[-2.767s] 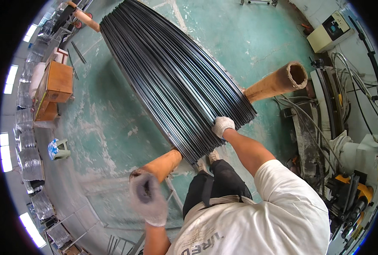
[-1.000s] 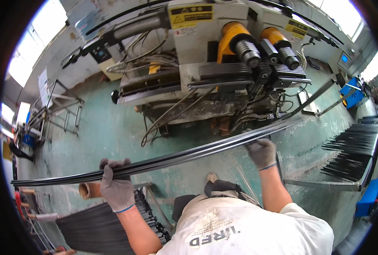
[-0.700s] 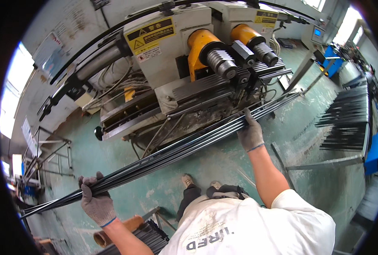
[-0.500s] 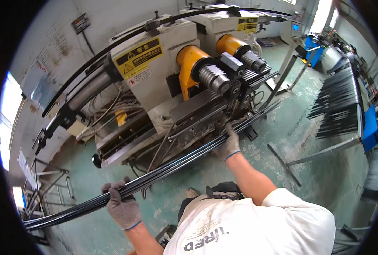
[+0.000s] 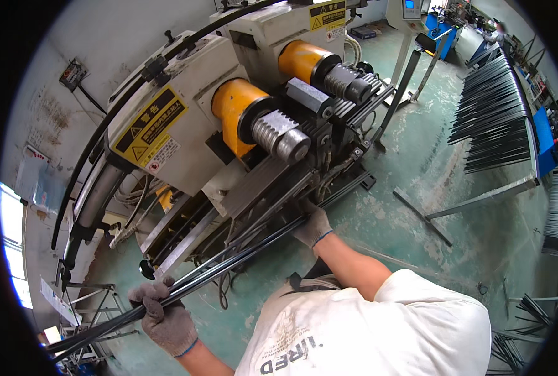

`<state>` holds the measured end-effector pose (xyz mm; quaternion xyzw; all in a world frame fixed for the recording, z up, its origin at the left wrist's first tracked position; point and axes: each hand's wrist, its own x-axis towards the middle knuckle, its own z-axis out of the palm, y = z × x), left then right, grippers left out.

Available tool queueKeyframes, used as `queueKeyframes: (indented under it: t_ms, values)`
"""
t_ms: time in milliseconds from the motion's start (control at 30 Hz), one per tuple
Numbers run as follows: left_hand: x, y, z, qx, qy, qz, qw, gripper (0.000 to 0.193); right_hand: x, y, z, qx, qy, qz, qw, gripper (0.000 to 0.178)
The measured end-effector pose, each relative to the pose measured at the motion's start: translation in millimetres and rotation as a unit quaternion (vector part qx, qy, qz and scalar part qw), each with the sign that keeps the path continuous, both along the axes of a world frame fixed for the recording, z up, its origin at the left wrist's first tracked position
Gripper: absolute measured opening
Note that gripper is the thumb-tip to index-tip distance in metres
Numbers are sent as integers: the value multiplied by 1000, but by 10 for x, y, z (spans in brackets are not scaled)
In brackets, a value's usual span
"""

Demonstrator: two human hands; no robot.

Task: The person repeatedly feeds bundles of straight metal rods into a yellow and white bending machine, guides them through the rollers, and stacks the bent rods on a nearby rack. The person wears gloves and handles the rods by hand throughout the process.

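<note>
A bundle of long, dark, shiny metal tubes (image 5: 241, 255) runs slantwise from the lower left to the front of a machine (image 5: 185, 138). My left hand (image 5: 166, 318), in a grey-brown work glove, is closed around the bundle near its left part. Farther along to the right, my gloved right hand (image 5: 313, 228) grips the tubes from below, its fingers partly hidden behind them. Just beyond that hand are the machine's ribbed metal roller (image 5: 282, 136) and orange housing (image 5: 241, 111). A second ribbed roller (image 5: 348, 84) sits farther back. The bundle's far left end fades into the dark rim.
On the right, a rack (image 5: 532, 144) holds many dark rods, its angled metal foot (image 5: 423, 216) lying across the green floor. A control box with a small screen (image 5: 409, 6) stands at the back. Loose dark bars (image 5: 532, 313) lie at the lower right. Another person (image 5: 497, 36) is far off.
My view has shifted, so the machine appears lower and farther left. Both hands still hold the tubes and now sit farther left in the picture; the tubes slope more steeply.
</note>
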<state>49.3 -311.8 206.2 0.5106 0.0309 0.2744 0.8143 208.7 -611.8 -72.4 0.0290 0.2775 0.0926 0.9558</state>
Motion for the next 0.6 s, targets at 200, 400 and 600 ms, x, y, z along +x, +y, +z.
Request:
queueKeyframes:
  t_ms: [200,400,600]
  values:
    - [-105,299,29,-79,26,69,994,23,-50,-611,436,-67,-30,32,997,17]
    - [-720,1083,-418,-136,39,146,979,29,-214,-1039,1307,-209,-4,-6,978,17]
    - [-455,927,-667,-131,-1,45,990,31,288,-1579,1290,-348,-100,-31,932,33]
